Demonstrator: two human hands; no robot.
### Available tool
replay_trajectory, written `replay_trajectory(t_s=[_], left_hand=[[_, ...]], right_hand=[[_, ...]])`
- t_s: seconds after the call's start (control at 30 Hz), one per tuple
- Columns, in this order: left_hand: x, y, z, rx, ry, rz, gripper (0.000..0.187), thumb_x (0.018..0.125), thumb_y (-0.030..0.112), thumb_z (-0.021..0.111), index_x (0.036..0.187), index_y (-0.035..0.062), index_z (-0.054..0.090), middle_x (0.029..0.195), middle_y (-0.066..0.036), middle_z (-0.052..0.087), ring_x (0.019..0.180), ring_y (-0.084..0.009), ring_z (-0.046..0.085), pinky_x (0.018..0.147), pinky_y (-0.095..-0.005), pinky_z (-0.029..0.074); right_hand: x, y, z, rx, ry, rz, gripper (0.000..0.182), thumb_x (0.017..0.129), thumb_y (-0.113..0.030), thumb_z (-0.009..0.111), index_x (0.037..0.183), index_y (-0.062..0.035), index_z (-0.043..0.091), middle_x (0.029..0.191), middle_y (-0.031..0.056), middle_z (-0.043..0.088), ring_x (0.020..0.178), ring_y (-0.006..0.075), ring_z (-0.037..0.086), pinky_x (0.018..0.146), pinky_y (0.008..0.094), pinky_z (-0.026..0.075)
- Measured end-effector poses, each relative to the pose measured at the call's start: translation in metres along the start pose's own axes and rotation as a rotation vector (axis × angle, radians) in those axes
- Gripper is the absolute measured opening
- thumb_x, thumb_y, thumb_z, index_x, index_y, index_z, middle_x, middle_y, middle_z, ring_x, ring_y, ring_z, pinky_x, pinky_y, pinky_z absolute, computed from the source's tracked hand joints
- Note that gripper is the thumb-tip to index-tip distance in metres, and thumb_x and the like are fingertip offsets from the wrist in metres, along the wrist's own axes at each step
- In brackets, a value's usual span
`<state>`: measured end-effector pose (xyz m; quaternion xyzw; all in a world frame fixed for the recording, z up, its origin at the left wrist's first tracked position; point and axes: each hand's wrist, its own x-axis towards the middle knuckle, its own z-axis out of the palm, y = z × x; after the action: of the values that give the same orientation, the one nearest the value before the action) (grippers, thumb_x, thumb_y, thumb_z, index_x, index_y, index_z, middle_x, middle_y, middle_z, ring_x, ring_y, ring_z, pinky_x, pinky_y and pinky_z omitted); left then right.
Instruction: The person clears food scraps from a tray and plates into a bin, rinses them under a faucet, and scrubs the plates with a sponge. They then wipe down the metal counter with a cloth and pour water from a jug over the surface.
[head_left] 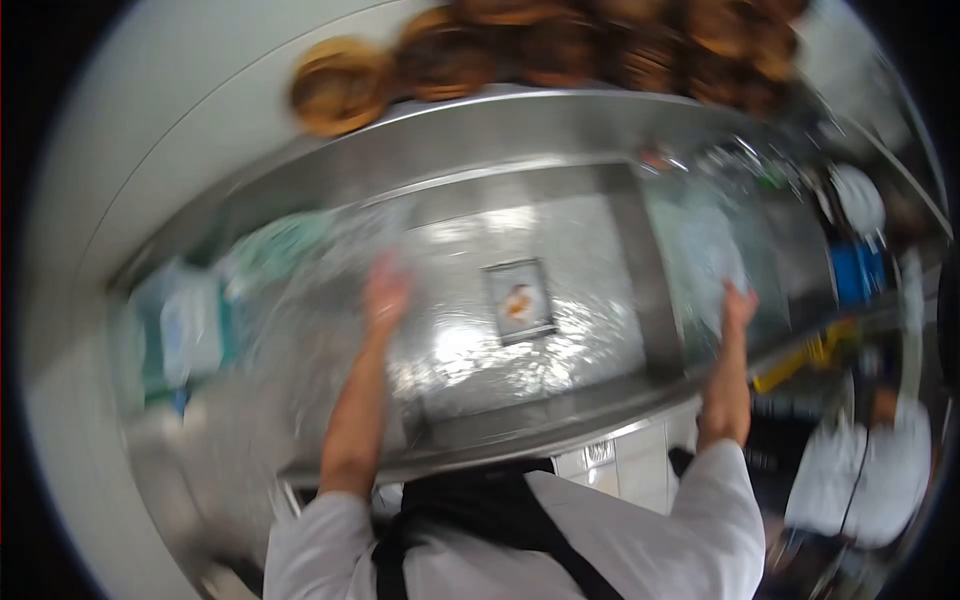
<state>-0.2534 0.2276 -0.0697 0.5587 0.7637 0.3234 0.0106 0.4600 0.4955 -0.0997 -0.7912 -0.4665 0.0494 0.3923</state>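
Note:
A steel sink basin (590, 240) with wet, glinting surfaces lies in front of me, with a small dark-edged rectangular drain (519, 300) near its middle, where some orange bits show. My left hand (386, 290) is over the left side of the basin, smeared by motion, so its fingers and any hold are unclear. On the right, my right hand (738, 303) is at the lower edge of a whitish, translucent item (708, 250) in a greenish tub; blur hides whether it grips the item.
Round wooden containers (341, 86) line the back ledge. At left are a green tub with a white item (190, 325) and pale green material (280, 245). A blue container (858, 273) and yellow object (800, 355) are at right. Another person in white (860, 480) is at lower right.

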Motion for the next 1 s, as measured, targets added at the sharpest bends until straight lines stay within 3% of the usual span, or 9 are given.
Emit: replay_trajectory(t_s=[0.03,0.13,0.2,0.4,0.5,0.57,0.67,0.77,1.0], left_hand=[[0.004,-0.013,0.055,-0.421,-0.046,-0.037,0.042,0.091,0.022,0.064,0.13,0.0073,0.056,0.116,-0.017,0.064,0.1,-0.0263,0.063,0.086,-0.0379,0.051],[0.03,0.074,0.022,-0.856,-0.342,-0.328,0.035,0.091,0.019,0.066,0.124,0.0075,0.061,0.111,-0.008,0.068,0.099,-0.0174,0.065,0.088,-0.0331,0.052],[0.023,0.089,-0.015,-0.737,-0.306,-0.313,0.037,0.089,0.018,0.068,0.123,0.0067,0.061,0.115,-0.011,0.067,0.098,-0.0194,0.066,0.087,-0.0335,0.052],[-0.073,0.011,-0.064,-0.341,0.108,-0.239,0.043,0.084,0.016,0.066,0.125,0.0049,0.058,0.128,-0.019,0.057,0.118,-0.0323,0.056,0.1,-0.036,0.045],[-0.128,-0.014,-0.101,-0.708,-0.04,-0.616,0.052,0.082,0.019,0.067,0.132,0.0069,0.054,0.14,-0.02,0.046,0.135,-0.0334,0.039,0.109,-0.0401,0.036],[-0.164,-0.01,-0.13,0.033,-0.115,-0.488,0.062,0.082,0.023,0.068,0.139,0.0087,0.046,0.151,-0.022,0.028,0.144,-0.0357,0.021,0.113,-0.0459,0.029],[-0.228,-0.045,-0.158,0.1,-0.187,-0.499,0.069,0.082,0.026,0.067,0.143,0.0101,0.041,0.156,-0.022,0.013,0.146,-0.0379,0.005,0.114,-0.0507,0.024],[-0.29,-0.064,-0.216,0.18,-0.219,-0.632,0.064,0.081,0.027,0.066,0.139,0.0084,0.045,0.151,-0.021,0.028,0.144,-0.0374,0.019,0.113,-0.0483,0.027],[-0.512,-0.071,-0.34,0.26,0.693,-0.744,0.056,0.079,0.019,0.068,0.132,0.0075,0.054,0.136,-0.022,0.05,0.132,-0.0404,0.041,0.11,-0.0481,0.034]], right_hand=[[-0.018,-0.038,-0.02,0.444,-0.217,0.293,0.063,0.072,-0.026,0.079,0.123,0.0009,0.055,0.09,0.0061,0.062,0.073,0.0188,0.057,0.066,0.0324,0.048],[-0.068,-0.143,-0.069,0.41,-0.263,0.396,0.035,0.08,-0.024,0.069,0.109,-0.0062,0.061,0.095,0.0047,0.061,0.082,0.0179,0.056,0.068,0.0335,0.044],[-0.057,-0.119,-0.065,0.673,-0.427,0.228,0.061,0.08,-0.024,0.069,0.133,-0.0047,0.046,0.122,0.0107,0.055,0.103,0.0229,0.053,0.087,0.0391,0.04],[-0.185,-0.304,-0.156,0.504,-0.694,-0.066,0.06,0.079,-0.015,0.07,0.133,-0.0051,0.046,0.089,0.0018,0.054,0.081,0.0117,0.05,0.07,0.0266,0.039],[-0.245,-0.339,-0.147,0.39,-0.98,-0.274,0.065,0.073,-0.008,0.074,0.132,-0.0054,0.047,0.079,-0.0018,0.045,0.073,0.0088,0.045,0.067,0.0223,0.037],[-0.301,-0.368,-0.141,0.344,-1.064,-0.373,0.064,0.069,-0.008,0.076,0.127,-0.0048,0.049,0.08,-0.0011,0.045,0.073,0.0103,0.045,0.067,0.0239,0.039],[-0.392,-0.398,-0.112,0.386,-1.296,-0.409,0.06,0.07,-0.009,0.077,0.124,-0.0045,0.05,0.082,0.0001,0.048,0.074,0.012,0.047,0.067,0.026,0.04],[-0.496,-0.435,-0.102,0.316,-1.388,-0.704,0.059,0.071,-0.012,0.077,0.124,-0.0046,0.05,0.085,0.0031,0.052,0.077,0.0133,0.05,0.068,0.0271,0.041],[-0.73,-0.511,-0.154,0.277,-1.319,-1.331,0.061,0.075,-0.023,0.078,0.127,-0.0054,0.05,0.094,0.0119,0.06,0.084,0.0257,0.057,0.082,0.039,0.042]])
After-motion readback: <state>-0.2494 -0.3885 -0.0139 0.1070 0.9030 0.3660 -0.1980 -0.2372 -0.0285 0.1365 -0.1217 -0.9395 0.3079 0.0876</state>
